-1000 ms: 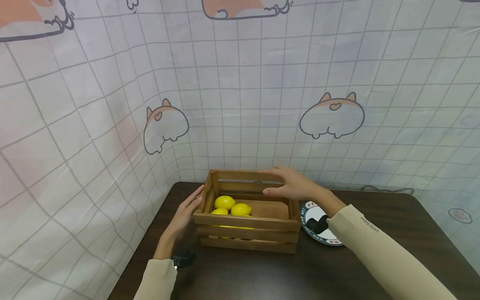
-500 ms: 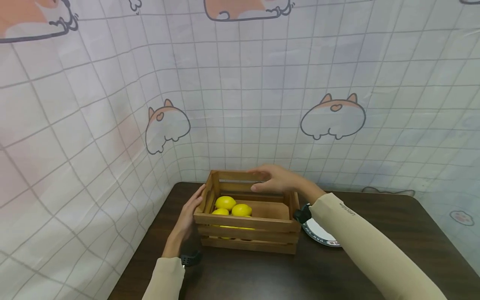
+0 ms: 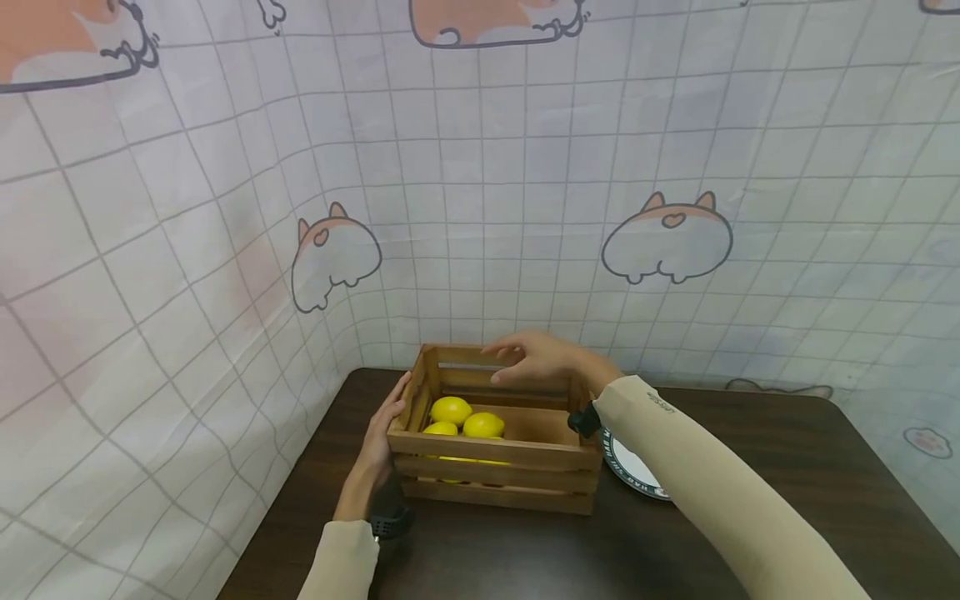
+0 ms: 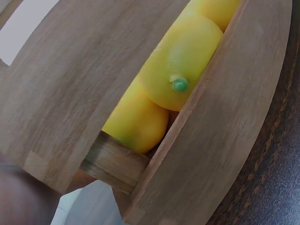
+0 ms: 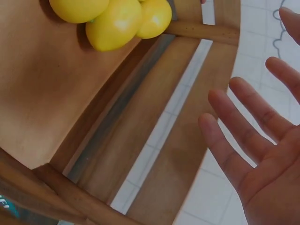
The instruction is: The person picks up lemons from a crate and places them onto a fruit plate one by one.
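Gripping nothing with the right hand [image 3: 536, 357], hovering with fingers apart above the slatted wooden crate [image 3: 525, 453] near its back wall; resting the left hand [image 3: 378, 429] against the crate's left end, fingers fairly straight. Facing a gridded wall cloth [image 3: 517, 183]; working at a dark table [image 3: 810, 450] bearing the crate; seeing a white plate [image 3: 633, 467] just beside the crate's right end, partly sleeve-hidden; seeing yellow lemons [image 3: 483, 425] clustering inside the crate's left part, touching one another, showing also through a slat gap.
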The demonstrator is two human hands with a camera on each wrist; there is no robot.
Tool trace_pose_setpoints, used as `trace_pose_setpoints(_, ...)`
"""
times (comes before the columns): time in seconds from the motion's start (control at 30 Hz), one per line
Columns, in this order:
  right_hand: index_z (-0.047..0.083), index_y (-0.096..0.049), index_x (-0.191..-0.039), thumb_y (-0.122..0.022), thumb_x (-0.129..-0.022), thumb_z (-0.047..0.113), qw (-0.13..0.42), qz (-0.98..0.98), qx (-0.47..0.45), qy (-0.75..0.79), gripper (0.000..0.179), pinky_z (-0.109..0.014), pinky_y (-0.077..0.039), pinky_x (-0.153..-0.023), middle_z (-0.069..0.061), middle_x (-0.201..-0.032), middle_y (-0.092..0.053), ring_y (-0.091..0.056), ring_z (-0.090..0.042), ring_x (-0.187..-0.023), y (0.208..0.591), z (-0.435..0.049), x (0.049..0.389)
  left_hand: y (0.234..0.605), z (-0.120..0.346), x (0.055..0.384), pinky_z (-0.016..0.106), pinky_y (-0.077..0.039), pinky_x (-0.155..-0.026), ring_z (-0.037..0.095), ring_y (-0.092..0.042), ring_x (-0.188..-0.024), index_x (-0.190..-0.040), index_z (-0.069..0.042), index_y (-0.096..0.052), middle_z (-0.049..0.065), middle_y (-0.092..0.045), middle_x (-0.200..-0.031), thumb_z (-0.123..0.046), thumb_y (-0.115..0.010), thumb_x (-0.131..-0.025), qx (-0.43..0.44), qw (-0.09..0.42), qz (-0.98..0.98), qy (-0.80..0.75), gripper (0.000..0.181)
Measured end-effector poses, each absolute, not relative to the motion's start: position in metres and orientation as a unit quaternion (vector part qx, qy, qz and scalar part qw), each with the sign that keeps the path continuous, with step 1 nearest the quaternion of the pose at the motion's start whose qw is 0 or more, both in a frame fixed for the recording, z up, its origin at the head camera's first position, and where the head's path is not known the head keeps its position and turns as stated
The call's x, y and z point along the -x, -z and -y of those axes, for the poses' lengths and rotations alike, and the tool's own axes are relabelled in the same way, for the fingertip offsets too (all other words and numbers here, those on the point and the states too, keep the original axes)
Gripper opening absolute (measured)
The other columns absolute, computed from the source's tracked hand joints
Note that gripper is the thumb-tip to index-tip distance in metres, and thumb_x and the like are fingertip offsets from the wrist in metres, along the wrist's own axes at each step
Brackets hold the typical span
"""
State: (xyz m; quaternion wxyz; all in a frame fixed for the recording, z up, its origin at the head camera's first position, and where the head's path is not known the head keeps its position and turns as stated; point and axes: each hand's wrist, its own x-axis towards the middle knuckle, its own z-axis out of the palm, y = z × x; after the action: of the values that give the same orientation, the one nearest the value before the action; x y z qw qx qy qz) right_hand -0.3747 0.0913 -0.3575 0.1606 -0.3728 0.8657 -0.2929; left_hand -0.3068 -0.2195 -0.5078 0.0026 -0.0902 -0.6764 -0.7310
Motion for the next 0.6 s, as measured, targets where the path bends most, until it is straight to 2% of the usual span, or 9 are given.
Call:
trace_pose_setpoints(0.2,0.013,-0.049,-0.152,-0.068,-0.097,0.038,0.178,-0.866,0.375,0.278,0.064,-0.057,-0.043,-0.112,-0.017,-0.148,-0.057,-0.053,-0.036,-0.137,0.371,-0.080,0.384,0.510,0.218,0.306,0.071,-0.008,-0.122,0.032,-0.010,-0.159,-0.161,-0.038,-0.031,-0.005,-0.017,-0.172,-0.036,-0.038,-0.106,0.093,0.007,0.673,0.734,0.055)
trace_pose_setpoints(0.43,0.012,-0.052,-0.150,-0.069,-0.096,0.034,0.209,-0.857,0.374,0.286,0.060,-0.056,-0.044,-0.111,-0.019,-0.150,-0.053,-0.051,-0.036,-0.137,0.388,-0.068,0.393,0.512,0.217,0.306,0.067,-0.006,-0.124,0.028,-0.010,-0.159,-0.162,-0.034,-0.029,-0.004,-0.018,-0.172,-0.035,-0.036,-0.107,0.102,0.015,0.670,0.735,0.055)
trace_pose_setpoints(0.6,0.014,-0.057,-0.146,-0.072,-0.095,0.032,0.218,-0.858,0.364,0.290,0.057,-0.055,-0.046,-0.109,-0.019,-0.146,-0.057,-0.054,-0.035,-0.133,0.396,-0.061,0.398,0.512,0.216,0.307,0.067,-0.006,-0.124,0.028,-0.011,-0.159,-0.163,-0.031,-0.028,-0.003,-0.018,-0.172,-0.035,-0.036,-0.108,0.105,0.022,0.671,0.733,0.056)
